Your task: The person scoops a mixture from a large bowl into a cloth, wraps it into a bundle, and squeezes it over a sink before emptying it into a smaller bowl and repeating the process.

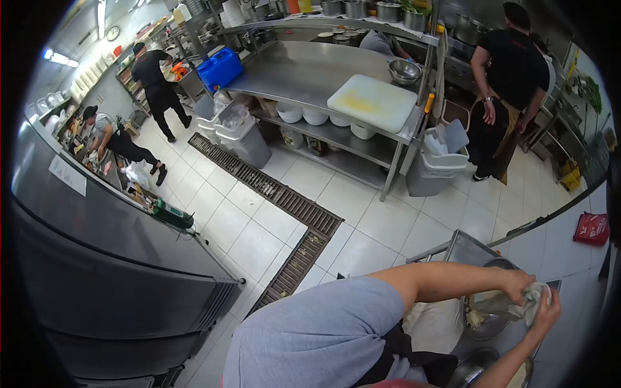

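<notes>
My left hand (pixel 518 285), at the end of the grey-sleeved arm, is closed on a bunched, pale greenish-white cloth (pixel 532 301). From the other side, my right hand (pixel 548 312) grips the same cloth. Both hands are above a metal bowl (pixel 490 330) at the lower right, and the cloth hangs partly over it. Pale chunks (pixel 475 317) lie in this bowl; what the cloth may contain is hidden. Closer to me, my right forearm partly covers a second metal bowl (pixel 474 366).
A steel table (pixel 291 68) bears a white cutting board (pixel 373 102) and a blue jerrycan (pixel 220 68). Grey bins (pixel 435 169) stand beside it. A floor drain grate (pixel 278 194) crosses the tiles. Several people work nearby, one person (pixel 511 71) at the right. A tall steel fridge (pixel 116 271) stands left.
</notes>
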Demonstrator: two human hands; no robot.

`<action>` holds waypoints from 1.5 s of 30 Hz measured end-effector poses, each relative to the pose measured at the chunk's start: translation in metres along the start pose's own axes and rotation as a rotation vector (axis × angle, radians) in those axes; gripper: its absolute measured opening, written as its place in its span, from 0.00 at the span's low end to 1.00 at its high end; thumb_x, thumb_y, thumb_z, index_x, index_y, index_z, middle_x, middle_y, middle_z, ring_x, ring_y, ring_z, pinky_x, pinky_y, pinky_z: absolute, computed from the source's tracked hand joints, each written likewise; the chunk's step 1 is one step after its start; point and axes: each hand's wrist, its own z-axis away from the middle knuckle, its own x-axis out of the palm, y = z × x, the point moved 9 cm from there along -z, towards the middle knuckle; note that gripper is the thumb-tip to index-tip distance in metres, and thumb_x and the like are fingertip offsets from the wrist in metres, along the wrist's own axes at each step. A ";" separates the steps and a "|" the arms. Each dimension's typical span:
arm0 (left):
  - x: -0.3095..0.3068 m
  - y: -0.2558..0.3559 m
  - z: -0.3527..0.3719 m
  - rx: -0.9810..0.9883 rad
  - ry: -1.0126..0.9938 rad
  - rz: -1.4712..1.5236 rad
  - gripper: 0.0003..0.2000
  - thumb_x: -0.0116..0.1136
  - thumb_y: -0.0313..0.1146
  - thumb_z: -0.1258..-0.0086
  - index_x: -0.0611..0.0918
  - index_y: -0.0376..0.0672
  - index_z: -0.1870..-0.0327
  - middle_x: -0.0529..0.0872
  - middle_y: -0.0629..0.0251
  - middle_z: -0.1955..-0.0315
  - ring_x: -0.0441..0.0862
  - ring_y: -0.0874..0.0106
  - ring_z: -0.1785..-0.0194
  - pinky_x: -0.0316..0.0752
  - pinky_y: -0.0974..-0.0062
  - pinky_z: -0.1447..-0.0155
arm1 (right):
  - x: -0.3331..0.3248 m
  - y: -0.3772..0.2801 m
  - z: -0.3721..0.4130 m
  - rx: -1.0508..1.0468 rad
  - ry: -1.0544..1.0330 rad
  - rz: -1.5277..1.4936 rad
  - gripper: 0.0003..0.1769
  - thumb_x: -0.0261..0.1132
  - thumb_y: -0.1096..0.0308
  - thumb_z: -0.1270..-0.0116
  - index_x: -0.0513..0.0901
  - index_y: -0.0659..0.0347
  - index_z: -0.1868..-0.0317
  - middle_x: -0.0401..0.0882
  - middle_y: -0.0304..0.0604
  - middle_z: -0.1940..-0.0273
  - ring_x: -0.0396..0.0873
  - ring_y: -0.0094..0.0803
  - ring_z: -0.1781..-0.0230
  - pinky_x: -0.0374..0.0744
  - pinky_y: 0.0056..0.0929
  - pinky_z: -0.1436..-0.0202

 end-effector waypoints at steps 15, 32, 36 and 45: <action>-0.016 0.011 -0.033 0.006 0.168 0.087 0.17 0.67 0.35 0.48 0.80 0.37 0.59 0.85 0.48 0.67 0.83 0.49 0.59 0.77 0.60 0.55 | -0.036 -0.032 0.001 0.026 -0.010 0.236 0.20 0.66 0.57 0.36 0.78 0.71 0.66 0.80 0.62 0.71 0.77 0.57 0.71 0.73 0.45 0.65; -0.012 0.050 -0.051 0.093 0.157 0.199 0.13 0.62 0.29 0.46 0.76 0.36 0.61 0.84 0.46 0.65 0.81 0.47 0.56 0.75 0.59 0.53 | -0.056 -0.001 0.030 0.079 0.044 0.263 0.23 0.73 0.62 0.49 0.78 0.69 0.58 0.79 0.65 0.67 0.76 0.65 0.62 0.74 0.50 0.60; 0.000 0.023 -0.044 -0.021 0.093 -0.046 0.13 0.61 0.29 0.45 0.75 0.36 0.60 0.84 0.47 0.65 0.81 0.47 0.56 0.75 0.58 0.54 | -0.036 0.010 0.032 0.021 0.002 0.422 0.19 0.71 0.65 0.49 0.78 0.69 0.60 0.80 0.64 0.66 0.77 0.64 0.62 0.75 0.49 0.60; -0.009 0.028 -0.056 0.043 0.070 -0.047 0.21 0.62 0.34 0.42 0.75 0.36 0.49 0.82 0.43 0.56 0.80 0.45 0.50 0.75 0.55 0.46 | -0.052 -0.014 0.025 -0.045 0.050 0.524 0.21 0.73 0.63 0.48 0.81 0.66 0.56 0.81 0.60 0.64 0.78 0.60 0.61 0.76 0.50 0.58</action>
